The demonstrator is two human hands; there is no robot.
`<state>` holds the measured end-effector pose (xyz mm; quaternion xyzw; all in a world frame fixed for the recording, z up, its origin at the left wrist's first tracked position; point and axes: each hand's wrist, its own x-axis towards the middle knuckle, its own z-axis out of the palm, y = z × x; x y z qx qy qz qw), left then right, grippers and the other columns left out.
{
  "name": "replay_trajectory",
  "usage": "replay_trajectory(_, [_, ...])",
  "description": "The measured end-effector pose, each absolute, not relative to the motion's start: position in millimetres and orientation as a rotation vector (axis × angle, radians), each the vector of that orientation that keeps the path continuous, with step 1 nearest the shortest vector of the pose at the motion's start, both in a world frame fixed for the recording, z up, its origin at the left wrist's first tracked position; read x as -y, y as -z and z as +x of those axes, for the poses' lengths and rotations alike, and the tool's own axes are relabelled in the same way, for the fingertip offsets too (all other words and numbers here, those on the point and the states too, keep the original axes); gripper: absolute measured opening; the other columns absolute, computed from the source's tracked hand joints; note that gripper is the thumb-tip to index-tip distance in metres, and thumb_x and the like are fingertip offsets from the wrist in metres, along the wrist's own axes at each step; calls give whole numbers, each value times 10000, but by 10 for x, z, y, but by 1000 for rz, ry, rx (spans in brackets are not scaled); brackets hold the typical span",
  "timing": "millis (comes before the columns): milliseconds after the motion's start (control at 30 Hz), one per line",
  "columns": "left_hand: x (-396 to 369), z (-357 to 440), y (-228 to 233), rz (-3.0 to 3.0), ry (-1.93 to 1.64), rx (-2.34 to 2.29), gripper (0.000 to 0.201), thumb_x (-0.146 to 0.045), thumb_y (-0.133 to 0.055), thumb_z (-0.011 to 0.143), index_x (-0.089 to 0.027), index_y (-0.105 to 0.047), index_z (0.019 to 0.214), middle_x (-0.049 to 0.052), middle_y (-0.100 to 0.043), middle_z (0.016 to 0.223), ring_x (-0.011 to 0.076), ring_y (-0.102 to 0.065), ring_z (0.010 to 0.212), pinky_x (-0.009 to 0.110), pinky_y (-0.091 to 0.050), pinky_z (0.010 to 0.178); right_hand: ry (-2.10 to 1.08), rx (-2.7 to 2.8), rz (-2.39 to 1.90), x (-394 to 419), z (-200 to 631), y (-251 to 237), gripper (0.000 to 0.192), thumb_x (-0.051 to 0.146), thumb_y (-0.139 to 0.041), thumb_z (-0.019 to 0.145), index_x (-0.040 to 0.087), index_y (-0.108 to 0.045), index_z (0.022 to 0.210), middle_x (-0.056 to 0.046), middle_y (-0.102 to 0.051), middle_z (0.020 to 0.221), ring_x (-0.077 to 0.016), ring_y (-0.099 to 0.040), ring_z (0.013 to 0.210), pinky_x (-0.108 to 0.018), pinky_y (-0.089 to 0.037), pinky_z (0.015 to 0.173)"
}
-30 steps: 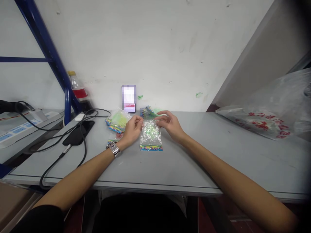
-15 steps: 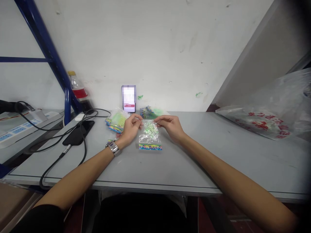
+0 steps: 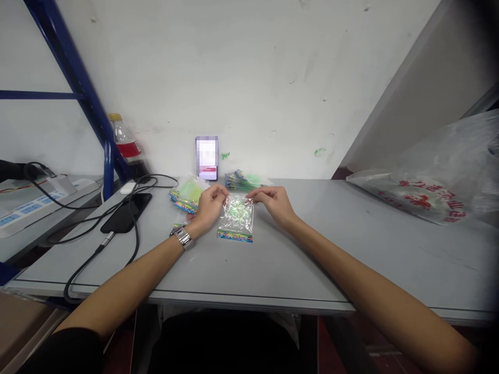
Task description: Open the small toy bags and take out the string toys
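A clear plastic bag [image 3: 237,214] with small green bits inside hangs between my hands, its colourful printed strip at the lower end toward me. My left hand [image 3: 211,206] pinches its upper left corner. At the upper right corner, the fingertips of my right hand [image 3: 273,204] are closed on the bag too. Just beyond my left hand lies a pile of similar bags [image 3: 189,195] with yellow-green contents. Another fanned stack of bags [image 3: 244,179] lies behind the held one, near the wall.
A lit phone [image 3: 207,158] leans against the wall. On the left are a dark phone [image 3: 127,213] on a cable, a bottle [image 3: 127,143] and a power strip [image 3: 47,205]. A large plastic bag [image 3: 424,195] with red print rests on the right of the grey table [image 3: 273,275].
The lower end of the held bag has swung slightly left and its printed strip now tilts a little. Both hands have stayed nearly in place.
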<state>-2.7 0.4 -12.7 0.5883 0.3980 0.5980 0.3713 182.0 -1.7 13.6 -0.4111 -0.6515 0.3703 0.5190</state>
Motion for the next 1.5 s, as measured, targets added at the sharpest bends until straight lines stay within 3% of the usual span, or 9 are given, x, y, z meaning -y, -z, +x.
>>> replay_trajectory(267, [60, -27, 101, 1603, -1546, -1122, 84, -205, -556, 768, -165, -582, 699, -12, -556, 639, 117, -520, 625, 256, -409, 625, -740, 1626, -1055, 53, 1773, -110, 216, 370, -715, 673, 168, -674, 610, -52, -675, 620, -181, -621, 622, -322, -493, 622])
replay_trajectory(500, [77, 0, 120, 1673, -1537, -1198, 290, -374, -742, 701, -177, -531, 718, -34, -497, 633, 94, -448, 581, 223, -340, 542, -718, 1616, -1071, 72, 1737, -108, 277, 381, -767, 619, 175, -593, 556, -29, -611, 568, -141, -553, 559, -288, -433, 545])
replay_trajectory(667, [86, -4, 121, 1708, -1529, -1230, 309, -350, -767, 681, -182, -509, 706, -47, -458, 618, 89, -407, 574, 215, -310, 535, -686, 1647, -1100, 75, 1730, -109, 266, 357, -764, 597, 179, -576, 541, -20, -590, 548, -132, -515, 533, -282, -405, 522])
replay_trajectory(867, [89, 7, 106, 1707, -1508, -1234, 220, -286, -728, 713, -180, -535, 717, -32, -534, 626, 101, -491, 577, 221, -358, 556, -666, 1669, -1142, 47, 1735, -112, 213, 311, -726, 603, 182, -570, 534, -8, -578, 537, -130, -508, 520, -283, -410, 524])
replay_trajectory(1233, [31, -29, 116, 1707, -1488, -1303, 24, -163, -617, 775, -169, -594, 775, 18, -647, 717, 146, -615, 676, 263, -457, 645, -875, 1599, -1042, -22, 1811, -119, 206, 260, -749, 588, 178, -563, 553, -30, -639, 585, -170, -614, 601, -315, -490, 616])
replay_trajectory(1500, [2, -44, 124, 1647, -1527, -1288, 108, -67, -568, 765, -158, -618, 797, 28, -656, 742, 143, -617, 690, 268, -470, 685, -984, 1524, -964, -64, 1839, -104, 273, 300, -780, 580, 188, -535, 535, -25, -657, 587, -175, -645, 636, -341, -513, 683])
